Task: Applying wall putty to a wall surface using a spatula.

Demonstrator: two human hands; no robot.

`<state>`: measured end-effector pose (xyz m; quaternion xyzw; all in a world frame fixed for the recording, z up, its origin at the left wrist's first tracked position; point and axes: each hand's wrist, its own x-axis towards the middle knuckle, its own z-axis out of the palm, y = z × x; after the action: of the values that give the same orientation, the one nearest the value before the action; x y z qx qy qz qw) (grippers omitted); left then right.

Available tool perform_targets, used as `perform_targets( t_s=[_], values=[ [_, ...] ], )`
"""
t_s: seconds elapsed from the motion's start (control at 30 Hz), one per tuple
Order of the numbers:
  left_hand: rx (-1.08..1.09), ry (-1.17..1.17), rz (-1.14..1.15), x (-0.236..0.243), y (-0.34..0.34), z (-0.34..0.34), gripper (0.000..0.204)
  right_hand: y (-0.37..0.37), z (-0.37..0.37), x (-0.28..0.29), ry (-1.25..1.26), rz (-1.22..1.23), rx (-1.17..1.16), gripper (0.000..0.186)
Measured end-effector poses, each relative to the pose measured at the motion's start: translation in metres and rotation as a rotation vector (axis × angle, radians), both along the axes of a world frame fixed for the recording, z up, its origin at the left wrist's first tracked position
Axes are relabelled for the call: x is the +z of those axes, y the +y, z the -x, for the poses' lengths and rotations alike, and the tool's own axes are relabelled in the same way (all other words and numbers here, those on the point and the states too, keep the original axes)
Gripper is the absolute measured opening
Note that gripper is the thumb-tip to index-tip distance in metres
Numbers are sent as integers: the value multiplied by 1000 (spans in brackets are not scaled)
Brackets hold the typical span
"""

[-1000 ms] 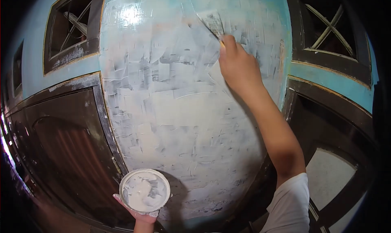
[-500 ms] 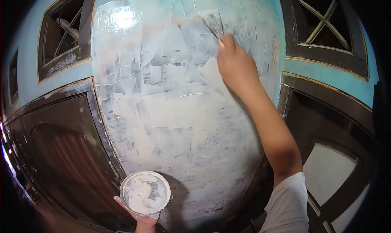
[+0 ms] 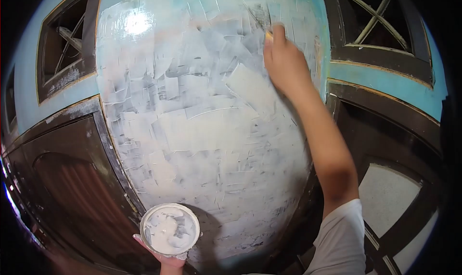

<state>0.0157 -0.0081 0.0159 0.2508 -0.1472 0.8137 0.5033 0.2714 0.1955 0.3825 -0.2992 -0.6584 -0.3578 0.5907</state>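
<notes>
Two bare hands are busy: the right hand [image 3: 287, 66], fingers curled around its yellowish handle, holds a putty knife [image 3: 261, 18] at the wall's [image 3: 202, 131] upper right; the left hand [image 3: 171, 262] clasps a round tub [image 3: 146, 239] of white putty [image 3: 166, 231] before the wall's lower left, most fingers hidden. Dark brown doors [image 3: 72, 179] flank the wall, with cross-barred windows [image 3: 377, 18] above them.

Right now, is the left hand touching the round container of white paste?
Touching. The head view shows the left hand supporting the round container from below, meeting its lower edge with no visible gap.
</notes>
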Motion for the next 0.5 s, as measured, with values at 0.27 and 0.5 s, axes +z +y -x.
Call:
perform_targets(
  t_s=[0.27,0.5],
  values=[
    [243,465,144,0,0,15,89,-17,-24,-26,60,-44,108,29],
    [159,357,131,2,11,2,90,18,-45,28,97,-34,-49,28]
  ],
)
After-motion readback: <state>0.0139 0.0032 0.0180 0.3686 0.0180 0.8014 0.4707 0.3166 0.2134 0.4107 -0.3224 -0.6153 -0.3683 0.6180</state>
